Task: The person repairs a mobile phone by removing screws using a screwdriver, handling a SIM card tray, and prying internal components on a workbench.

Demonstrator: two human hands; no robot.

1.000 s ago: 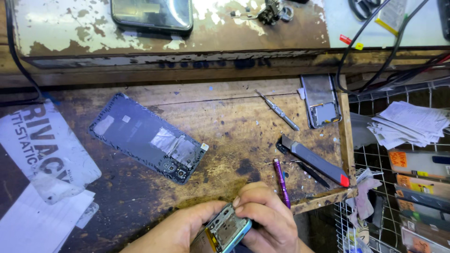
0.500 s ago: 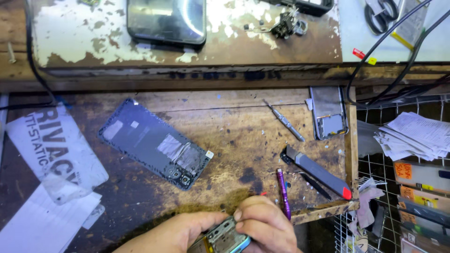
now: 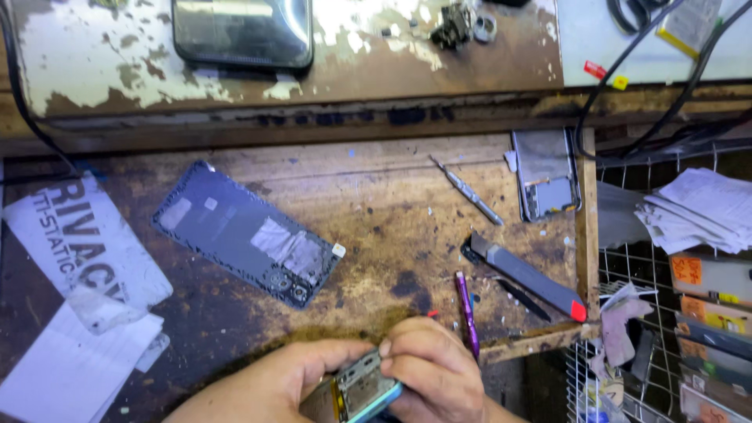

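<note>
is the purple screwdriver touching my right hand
Cannot tell. In the head view the purple screwdriver ends right at the right hand, with no plain gap or contact.

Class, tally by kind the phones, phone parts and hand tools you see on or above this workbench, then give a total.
Opened phone in both hands: 1
Loose dark back covers: 1
Metal phone frames: 1
Dark phones on the shelf: 1
Tweezers: 1
Purple pens: 1
Grey blades with red tip: 1
Total: 7

Back cover (image 3: pixel 247 233) mid-desk (image 3: pixel 392 204), tweezers (image 3: pixel 468 190) toward right edge, phone frame (image 3: pixel 546 174) at far right corner, pen (image 3: pixel 467 313) near front edge beside blade tool (image 3: pixel 523 274).
</note>
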